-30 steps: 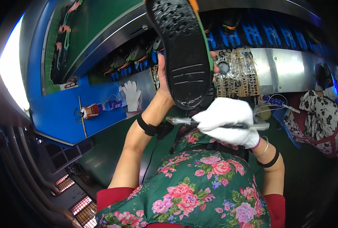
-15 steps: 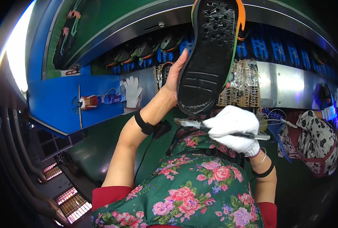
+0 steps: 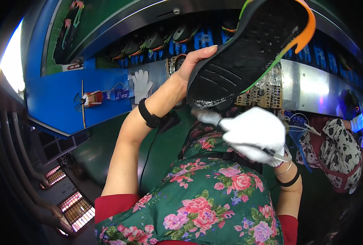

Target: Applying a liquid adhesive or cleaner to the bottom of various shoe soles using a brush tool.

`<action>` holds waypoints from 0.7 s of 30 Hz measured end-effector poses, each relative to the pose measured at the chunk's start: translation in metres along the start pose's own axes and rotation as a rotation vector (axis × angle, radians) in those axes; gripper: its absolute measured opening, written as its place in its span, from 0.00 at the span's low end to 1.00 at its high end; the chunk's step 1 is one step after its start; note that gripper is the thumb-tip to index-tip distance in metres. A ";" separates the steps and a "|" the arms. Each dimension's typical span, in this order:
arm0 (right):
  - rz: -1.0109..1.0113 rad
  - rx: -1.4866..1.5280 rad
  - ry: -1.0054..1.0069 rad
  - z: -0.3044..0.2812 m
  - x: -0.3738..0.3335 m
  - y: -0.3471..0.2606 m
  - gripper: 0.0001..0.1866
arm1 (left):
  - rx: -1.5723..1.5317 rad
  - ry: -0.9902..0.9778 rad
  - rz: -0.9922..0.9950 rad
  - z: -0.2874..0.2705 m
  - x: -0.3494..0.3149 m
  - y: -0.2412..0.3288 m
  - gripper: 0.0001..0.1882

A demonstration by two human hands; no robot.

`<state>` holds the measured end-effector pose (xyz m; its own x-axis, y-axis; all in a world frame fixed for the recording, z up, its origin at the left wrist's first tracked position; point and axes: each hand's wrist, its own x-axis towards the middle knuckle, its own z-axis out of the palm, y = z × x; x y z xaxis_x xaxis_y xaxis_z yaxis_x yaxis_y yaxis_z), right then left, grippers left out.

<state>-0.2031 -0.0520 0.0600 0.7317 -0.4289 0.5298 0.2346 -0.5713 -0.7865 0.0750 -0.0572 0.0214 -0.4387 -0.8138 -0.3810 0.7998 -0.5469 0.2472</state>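
My bare left hand [image 3: 194, 64] grips a black shoe sole [image 3: 244, 61] by its left edge, thumb up along the side and the other fingers hidden behind it. The sole has a green and orange rim, several grooves toward the rounded near end, and wet, shiny whitish streaks there. In a white glove, my right hand [image 3: 257, 132] is closed round the handle of a brush [image 3: 210, 117]. The blurred brush tip points left, just below the sole's near end; whether it touches cannot be told.
Beyond the sole runs a conveyor with blue holders [image 3: 204, 38] and several shoe parts [image 3: 159, 38]. A metal ledge [image 3: 312, 90] carries taped cardboard [image 3: 261, 90]. On a blue table [image 3: 55, 102] at left lies a bottle [image 3: 118, 94], near a white glove [image 3: 140, 85]. A co-worker's patterned sleeve [image 3: 338, 151] shows at right.
The sole has tilted, its far end swinging right and its face turning darker. My right hand and the brush have shifted slightly, with the brush tip now nearer the sole's rounded end.
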 end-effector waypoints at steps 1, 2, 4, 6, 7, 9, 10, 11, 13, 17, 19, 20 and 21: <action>-0.010 -0.110 0.028 -0.001 0.001 0.001 0.21 | -0.015 -0.031 -0.006 -0.001 -0.001 0.002 0.29; 0.016 -0.222 0.055 -0.003 0.002 0.002 0.23 | -0.029 -0.064 -0.013 -0.001 -0.001 0.004 0.28; -0.036 -0.234 -0.078 -0.003 0.004 0.000 0.23 | -0.030 -0.142 -0.044 -0.001 0.000 0.009 0.27; -0.102 -0.228 -0.157 -0.001 0.006 -0.002 0.23 | -0.046 -0.190 -0.056 -0.002 -0.001 0.010 0.28; -0.054 -0.027 -0.136 -0.002 0.007 -0.001 0.20 | -0.061 -0.200 -0.055 -0.003 -0.001 0.011 0.28; 0.036 -0.012 0.007 0.001 0.008 0.002 0.17 | -0.056 -0.179 -0.048 -0.004 -0.002 0.012 0.29; 0.061 -0.005 0.089 0.002 0.008 0.005 0.16 | -0.039 -0.147 -0.036 -0.004 -0.003 0.010 0.30; 0.186 -0.049 0.146 0.004 0.008 0.006 0.11 | 0.001 -0.109 0.000 -0.005 -0.003 0.009 0.30; 0.276 0.229 0.120 0.006 0.007 0.008 0.09 | -0.012 -0.007 0.005 -0.005 -0.004 0.001 0.32; 0.399 0.194 0.243 -0.009 0.017 0.009 0.08 | 0.015 0.120 0.106 -0.008 -0.010 -0.035 0.40; 0.259 -0.043 0.215 -0.024 0.032 0.015 0.09 | -0.282 0.042 0.065 -0.015 -0.016 -0.053 0.45; 0.110 -0.197 0.243 -0.033 0.040 0.020 0.10 | -0.082 0.070 0.089 -0.018 -0.019 -0.061 0.45; 0.131 -0.371 0.310 -0.039 0.047 0.026 0.10 | 0.006 0.002 0.099 -0.022 -0.021 -0.069 0.45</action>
<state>-0.1871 -0.1143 0.0771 0.5020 -0.6693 0.5478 -0.1314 -0.6850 -0.7165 0.0383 0.0022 -0.0074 -0.3568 -0.8634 -0.3567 0.8367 -0.4652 0.2891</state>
